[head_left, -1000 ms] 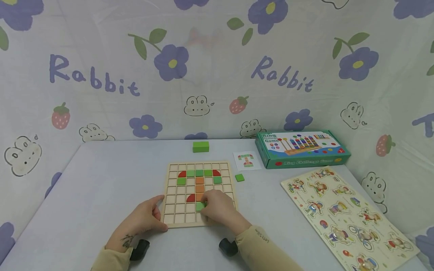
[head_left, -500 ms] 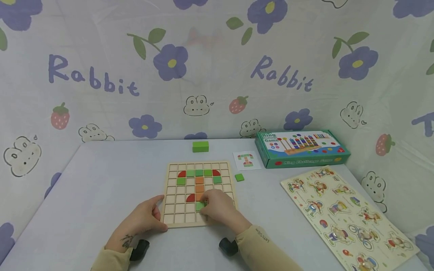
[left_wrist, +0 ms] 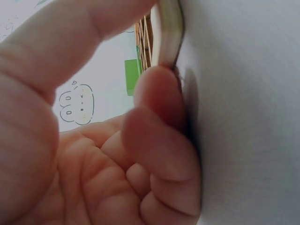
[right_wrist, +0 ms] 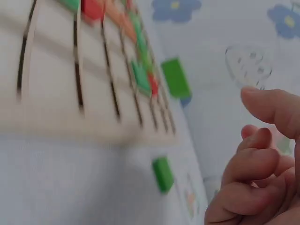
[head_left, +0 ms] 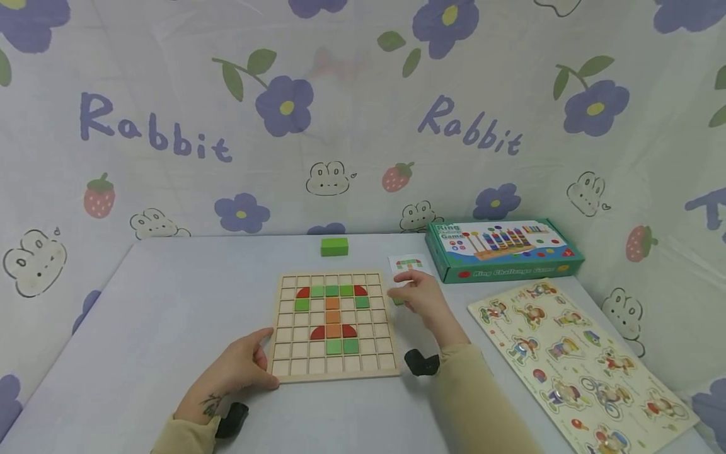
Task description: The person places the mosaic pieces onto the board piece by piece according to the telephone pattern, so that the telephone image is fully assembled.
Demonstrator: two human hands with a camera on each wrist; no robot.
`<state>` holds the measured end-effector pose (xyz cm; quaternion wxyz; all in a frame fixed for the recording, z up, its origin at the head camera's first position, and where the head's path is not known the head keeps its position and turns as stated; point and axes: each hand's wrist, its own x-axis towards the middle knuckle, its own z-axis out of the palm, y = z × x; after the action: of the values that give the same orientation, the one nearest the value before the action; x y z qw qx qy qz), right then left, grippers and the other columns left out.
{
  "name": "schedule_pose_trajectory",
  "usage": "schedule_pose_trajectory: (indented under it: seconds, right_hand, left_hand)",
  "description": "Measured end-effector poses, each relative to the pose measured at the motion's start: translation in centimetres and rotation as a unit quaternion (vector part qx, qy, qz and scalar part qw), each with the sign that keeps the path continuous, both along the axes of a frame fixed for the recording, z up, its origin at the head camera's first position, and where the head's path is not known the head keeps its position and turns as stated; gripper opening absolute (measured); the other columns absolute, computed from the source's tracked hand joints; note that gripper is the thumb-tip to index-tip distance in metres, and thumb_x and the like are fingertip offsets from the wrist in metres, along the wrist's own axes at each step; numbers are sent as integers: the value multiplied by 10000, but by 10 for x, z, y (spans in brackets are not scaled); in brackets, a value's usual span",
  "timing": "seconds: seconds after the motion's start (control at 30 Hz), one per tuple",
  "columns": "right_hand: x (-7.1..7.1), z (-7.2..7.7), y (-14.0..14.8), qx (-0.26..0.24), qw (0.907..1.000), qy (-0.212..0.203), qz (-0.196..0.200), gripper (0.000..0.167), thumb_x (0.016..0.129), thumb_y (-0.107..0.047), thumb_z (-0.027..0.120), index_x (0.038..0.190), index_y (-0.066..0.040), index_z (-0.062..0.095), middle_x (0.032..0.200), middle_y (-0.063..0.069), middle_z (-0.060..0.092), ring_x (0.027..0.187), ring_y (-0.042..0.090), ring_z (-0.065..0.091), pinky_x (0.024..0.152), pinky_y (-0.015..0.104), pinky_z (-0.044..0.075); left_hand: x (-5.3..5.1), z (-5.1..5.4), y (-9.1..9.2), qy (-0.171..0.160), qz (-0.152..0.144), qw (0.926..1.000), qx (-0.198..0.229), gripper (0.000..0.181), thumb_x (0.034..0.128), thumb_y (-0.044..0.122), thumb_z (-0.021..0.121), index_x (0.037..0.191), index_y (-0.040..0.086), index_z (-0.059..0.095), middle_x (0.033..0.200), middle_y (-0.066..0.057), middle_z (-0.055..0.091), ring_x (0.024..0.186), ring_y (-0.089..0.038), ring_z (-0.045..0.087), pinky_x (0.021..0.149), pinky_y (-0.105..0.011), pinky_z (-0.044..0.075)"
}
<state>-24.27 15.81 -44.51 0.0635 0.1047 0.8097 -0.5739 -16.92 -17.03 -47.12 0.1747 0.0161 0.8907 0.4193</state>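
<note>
A wooden grid board (head_left: 299,366) lies on the table, holding red quarter-round, green square and orange square tiles. My left hand (head_left: 241,362) holds the board at its left edge and front corner, thumb and fingertips against the wood. In the left wrist view, the other fingers are curled beside the board's edge. My right hand (head_left: 422,304) hovers at the board's right, by a loose green tile (right_wrist: 162,175). Its thumb and index finger are apart with nothing between them, and the other fingers are bent. In the head view, that hand partly hides the tile.
Behind the board sits a green block (head_left: 334,246). A pattern card (head_left: 397,263) lies at the back right, partly covered by the right hand. Beside it is a green Ring Challenge Game box (head_left: 505,250). A wooden picture puzzle board (head_left: 584,366) lies on the right.
My right hand has left the board's lower middle and moved right and back to the loose green tile. A red quarter-round and a second green tile now show where it was. The left hand stays put.
</note>
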Motion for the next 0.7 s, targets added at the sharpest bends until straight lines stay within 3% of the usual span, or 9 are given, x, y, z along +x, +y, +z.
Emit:
schedule_pose_trajectory:
  seconds: [0.13, 0.3, 0.53, 0.7]
  right_hand:
    - [-11, -12, 21, 602, 9971, -461, 95, 389, 758, -144, 709, 1116, -58, 586, 809, 32, 497, 612, 153, 429, 551, 249, 363]
    - [-20, -26, 33, 1172, 9905, -655, 306, 400, 732, -108, 716, 1117, -87, 606, 973, 90, 544, 802, 205, 498, 664, 265, 411]
    - [-24, -32, 31, 1938, 9779, -384, 686, 452, 715, -74, 710, 1158, -100, 624, 1151, 136, 564, 913, 240, 511, 762, 336, 432]
    - [-25, -30, 28, 2089, 9742, -324, 791, 381, 723, -88, 701, 1102, -88, 655, 1135, 127, 581, 908, 236, 516, 772, 344, 436]
  left_hand:
    - [1, -1, -1, -7, 6, 10000, -26, 982, 542, 3, 836, 1398, 14, 354, 675, -53, 505, 574, -151, 442, 492, -272, 346]
    - [1, -3, -3, -36, 12, 10000, 6, 990, 535, 9, 841, 1398, 19, 355, 682, -55, 506, 577, -153, 443, 492, -273, 345]
    - [1, -2, -2, -51, 19, 10000, 19, 991, 536, 6, 842, 1399, 20, 354, 681, -55, 507, 579, -154, 445, 493, -275, 348]
    - [-1, -1, -3, -78, 28, 9999, 81, 996, 537, 3, 841, 1401, 21, 348, 687, -58, 510, 586, -157, 450, 500, -278, 355]
